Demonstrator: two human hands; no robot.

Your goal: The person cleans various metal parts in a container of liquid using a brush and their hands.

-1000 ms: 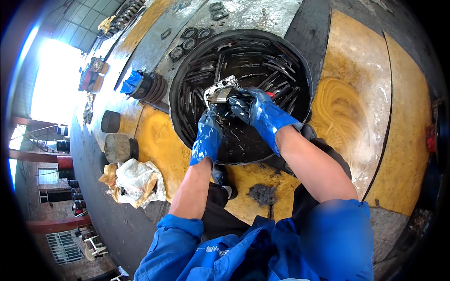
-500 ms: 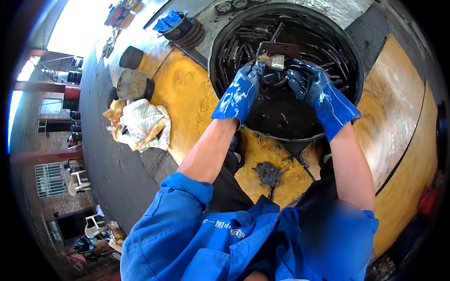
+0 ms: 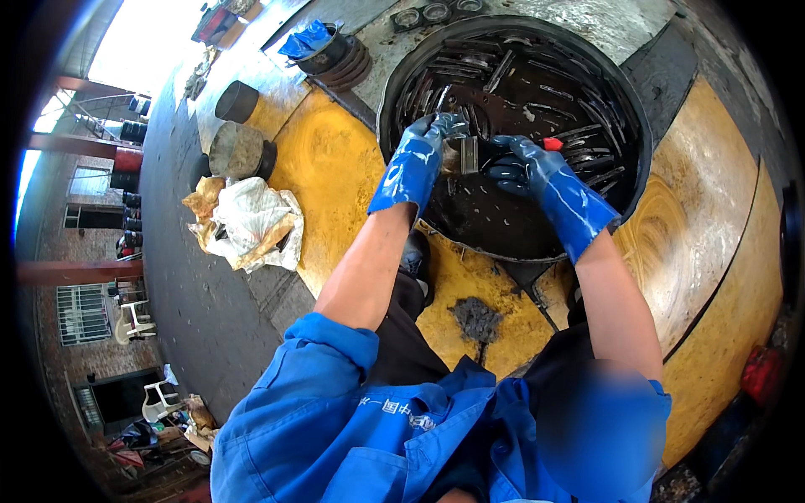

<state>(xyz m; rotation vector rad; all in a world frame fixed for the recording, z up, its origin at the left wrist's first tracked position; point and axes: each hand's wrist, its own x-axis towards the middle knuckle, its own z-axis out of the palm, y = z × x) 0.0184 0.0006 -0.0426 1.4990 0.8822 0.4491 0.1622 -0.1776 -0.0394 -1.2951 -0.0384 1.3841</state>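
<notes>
My gloved right hand (image 3: 528,163) is closed around a paintbrush whose metal ferrule (image 3: 469,156) and pale bristles point left, with a red handle end showing past the fingers. The brush is over a wide round black pan (image 3: 644,151) of dark oily liquid. My gloved left hand (image 3: 419,155) is over the pan's left side, left of the bristles. Its fingers are bent together by a dark, wet flat part; how much of that part they grip is hidden. Several narrow metal strips (image 3: 501,71) lie wet in the pan, along its far and right sides.
Yellow-stained sheets (image 3: 335,168) cover the floor around the pan. A bucket with blue plastic (image 3: 323,54) stands far left, near two rusty cylinders (image 3: 236,151). A white sack (image 3: 258,222) lies at left. Round metal parts (image 3: 437,12) sit beyond the pan.
Both hands have moved slightly nearer and to the left. The brush has turned so its ferrule stands more upright in view, and its red handle end now shows.
</notes>
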